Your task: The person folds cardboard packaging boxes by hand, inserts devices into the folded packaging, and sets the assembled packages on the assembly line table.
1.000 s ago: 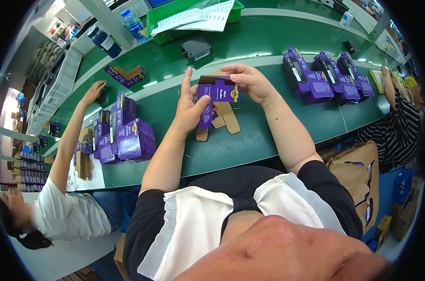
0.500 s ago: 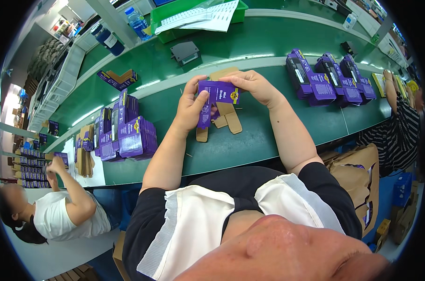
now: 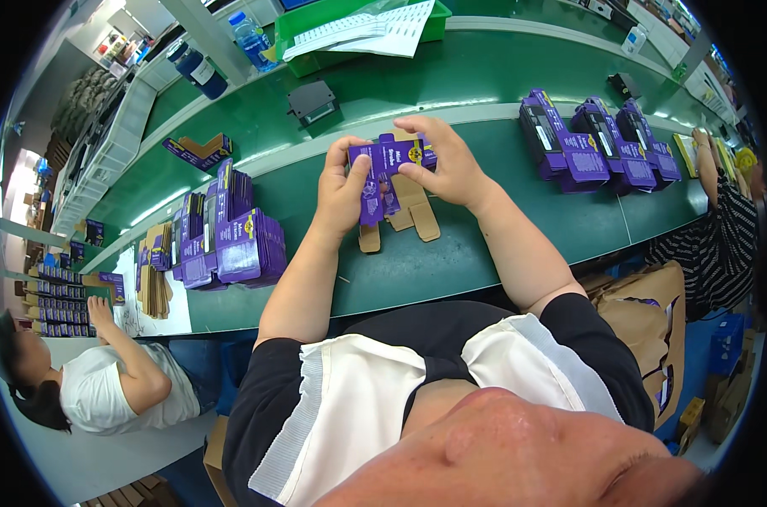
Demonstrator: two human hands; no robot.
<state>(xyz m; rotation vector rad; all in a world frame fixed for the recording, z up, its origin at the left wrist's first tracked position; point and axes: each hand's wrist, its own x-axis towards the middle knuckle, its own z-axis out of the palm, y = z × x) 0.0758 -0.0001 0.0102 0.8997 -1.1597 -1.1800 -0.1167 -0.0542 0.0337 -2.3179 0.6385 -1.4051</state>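
Note:
A partly folded purple carton [image 3: 388,173] is held above the green bench in front of me. My left hand [image 3: 341,186] grips its left edge, with the thumb lying across the printed face. Around the carton's upper right end is my right hand [image 3: 451,165], thumb and forefinger spread apart. Its thumb tip is close to the printed panel; whether it touches cannot be made out. Brown cardboard flaps [image 3: 416,211] show below and behind the carton; how they join it is hidden.
Stacks of flat purple cartons [image 3: 252,245] stand at left, more purple cartons [image 3: 582,156] at right. A folded carton piece [image 3: 199,154], a black device [image 3: 312,101] and a green bin [image 3: 438,25] lie farther back. One co-worker [image 3: 113,376] sits left, another [image 3: 696,245] right.
My right hand has opened off the carton's upper right corner, its forefinger lifting away. The carton has shifted slightly left. The co-worker at left has lowered a hand.

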